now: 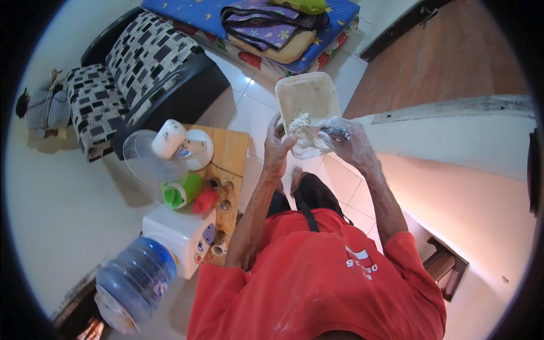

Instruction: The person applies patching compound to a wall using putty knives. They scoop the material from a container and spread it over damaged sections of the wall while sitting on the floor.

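Note:
A whitish rectangular plastic tub (309, 93) is held out in front of me, its inside smeared with pale residue. My left hand (276, 148) grips its near left side, the thumb over the rim. White putty-like paste (299, 122) lies in the near end of the tub. Over that end, my right hand (354, 144), dusted with white, is closed round the dark handle of a putty knife (339, 134). The knife's blade reaches into the paste, and its tip is hard to make out.
To my left stands a wooden table (232, 150) with a fan (164, 144), a green jug (182, 190) and a water dispenser (175, 235). Beyond are an armchair (170, 90) and another person (48, 107). A blue mattress (192, 14) lies ahead; a wall (453, 136) runs along my right.

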Action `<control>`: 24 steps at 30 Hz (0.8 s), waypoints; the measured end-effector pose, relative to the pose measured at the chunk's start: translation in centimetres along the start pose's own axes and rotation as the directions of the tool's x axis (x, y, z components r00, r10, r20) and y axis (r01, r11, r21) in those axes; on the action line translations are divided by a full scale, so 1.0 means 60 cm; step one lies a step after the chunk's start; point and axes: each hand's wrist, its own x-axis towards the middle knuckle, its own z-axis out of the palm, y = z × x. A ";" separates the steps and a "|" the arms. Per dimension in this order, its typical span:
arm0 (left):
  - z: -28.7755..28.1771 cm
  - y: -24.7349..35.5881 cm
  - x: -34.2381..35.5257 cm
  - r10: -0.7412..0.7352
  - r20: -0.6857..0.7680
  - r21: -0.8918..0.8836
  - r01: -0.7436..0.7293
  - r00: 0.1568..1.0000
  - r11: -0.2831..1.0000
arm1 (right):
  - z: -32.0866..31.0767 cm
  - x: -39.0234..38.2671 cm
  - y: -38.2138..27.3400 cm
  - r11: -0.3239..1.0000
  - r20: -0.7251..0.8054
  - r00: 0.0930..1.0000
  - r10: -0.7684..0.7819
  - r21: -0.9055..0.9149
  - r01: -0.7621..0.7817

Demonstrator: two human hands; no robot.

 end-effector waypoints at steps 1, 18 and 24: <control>0.002 0.003 0.020 -0.019 0.004 0.015 0.019 1.000 1.000 | -0.001 0.013 0.011 0.999 -0.032 0.999 0.009 0.036 -0.008; 0.112 0.012 0.376 -0.250 0.172 0.212 0.212 0.953 0.954 | -0.078 0.199 0.184 0.998 -0.237 0.970 -0.052 -0.037 0.044; 0.148 0.002 0.520 -0.319 0.233 0.228 0.267 0.919 0.936 | -0.170 0.284 0.214 0.985 -0.294 0.943 0.155 0.116 -0.126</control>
